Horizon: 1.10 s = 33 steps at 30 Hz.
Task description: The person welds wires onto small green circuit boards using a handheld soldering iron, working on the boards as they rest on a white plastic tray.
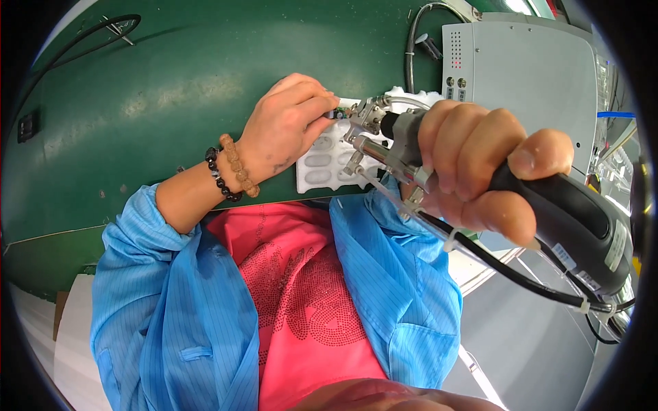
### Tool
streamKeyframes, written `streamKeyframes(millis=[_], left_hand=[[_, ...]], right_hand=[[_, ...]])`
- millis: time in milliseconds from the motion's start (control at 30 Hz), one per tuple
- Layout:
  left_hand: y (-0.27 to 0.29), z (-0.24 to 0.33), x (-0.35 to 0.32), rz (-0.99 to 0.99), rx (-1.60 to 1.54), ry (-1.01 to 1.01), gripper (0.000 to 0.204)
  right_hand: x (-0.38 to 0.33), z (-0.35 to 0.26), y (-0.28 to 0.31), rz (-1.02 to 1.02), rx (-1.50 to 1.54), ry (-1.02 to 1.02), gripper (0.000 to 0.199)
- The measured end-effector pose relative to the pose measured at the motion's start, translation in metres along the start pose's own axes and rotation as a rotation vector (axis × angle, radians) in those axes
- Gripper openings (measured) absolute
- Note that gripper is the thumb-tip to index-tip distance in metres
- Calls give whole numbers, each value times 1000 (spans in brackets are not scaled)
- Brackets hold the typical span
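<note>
My right hand [473,151] is wrapped round the black body of a corded powered screwdriver [572,212]. Its metal front end, with fittings and clear tubing, points left over a white moulded tray [317,178]. At the tray's far left edge, the fingertips of my left hand [286,120] are pinched on a small electronic part [340,113], dark and green. The tool's nose comes right up to this part; whether they touch I cannot tell. My fingers and the tool hide most of the part. Rounded hollows show in the near side of the tray.
A grey metal box [528,82] with round connectors stands at the far right. Behind the tray a black cable [411,51] curves beside it. Another black cable [103,27] and a small black object [27,128] lie at the left of the green tabletop [178,89].
</note>
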<state>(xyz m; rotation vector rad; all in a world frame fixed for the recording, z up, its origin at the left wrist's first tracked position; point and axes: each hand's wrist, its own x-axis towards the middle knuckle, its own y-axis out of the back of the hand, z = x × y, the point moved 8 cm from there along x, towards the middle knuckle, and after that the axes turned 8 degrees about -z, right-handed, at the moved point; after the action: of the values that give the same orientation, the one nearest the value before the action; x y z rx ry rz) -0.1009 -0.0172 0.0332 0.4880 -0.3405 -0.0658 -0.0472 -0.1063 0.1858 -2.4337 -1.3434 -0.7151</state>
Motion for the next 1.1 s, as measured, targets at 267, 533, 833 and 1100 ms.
streamKeyframes(millis=[267,533,833,1100], left_hand=[[11,0,-6,0,-33,4,29],[14,-8,0,48,-87,144,25],[108,-56,121,449,140,231,53],[4,34,25,-87,153,-278,27]], right_hand=[[2,-9,6,111,93,55,47],[-37,-69,31,104,50,318,48],[-38,-58,28,89,137,305,40],[-40,-47,29,194,127,317,43]])
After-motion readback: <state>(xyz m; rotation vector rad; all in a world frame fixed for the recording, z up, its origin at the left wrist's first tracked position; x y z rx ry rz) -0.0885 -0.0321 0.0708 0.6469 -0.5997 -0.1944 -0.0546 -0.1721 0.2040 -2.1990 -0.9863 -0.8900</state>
